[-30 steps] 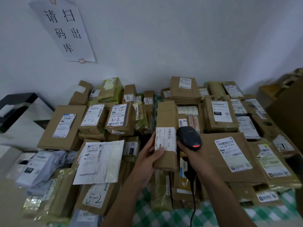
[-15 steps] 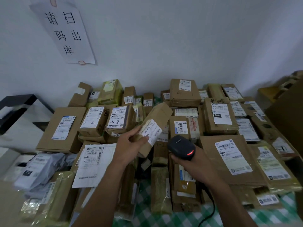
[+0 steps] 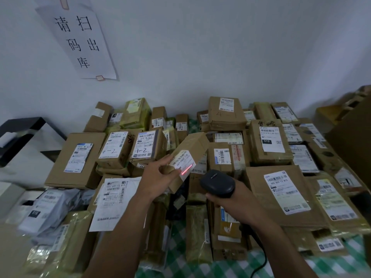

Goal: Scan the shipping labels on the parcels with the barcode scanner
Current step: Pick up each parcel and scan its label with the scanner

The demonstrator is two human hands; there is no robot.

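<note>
Head view: narrow carton up in the left hand, beam on its label

Far left, a grey-white poly mailer (image 3: 50, 207) lies at the edge of the pile. We judge it soft and floppy with a label that wrinkles, so we'd flatten it before scanning. Beside it a flat carton (image 3: 76, 159) lies label-up: stiff, scannable where it lies.

Left hand (image 3: 158, 177) is curled round the lower end of the narrow carton (image 3: 192, 149), clamping it between thumb and fingers. Carton is lifted clear of the pile and tilted, far end pointing up and right. One hand carries it by an end, so we judge it light. It's corrugated board, so stiff, no sag. Taped faces may be slick, so we'd grip across the edges, not the flats.

Shipping label (image 3: 181, 160) sits at the near end of the carton. Red scan line (image 3: 187, 169) crosses its lower part, and the line's left end lands just beside the thumb tip. We'd keep the thumb off the barcode and hold by the sides.

Barcode scanner (image 3: 217, 183) is just right of the carton, near but apart, nose aimed at the label. Right hand (image 3: 234, 201) is wrapped round its handle, trigger finger hidden. Cable (image 3: 261, 263) drops toward the near edge.

Further right, a wide flat carton (image 3: 281, 195) lies label-up; it's thin and may flex if lifted by a corner. Film-wrapped parcel (image 3: 337, 207) looks glossy: slippery, glare risk. Worktop (image 3: 341, 265) shows green-check cloth below.
</note>
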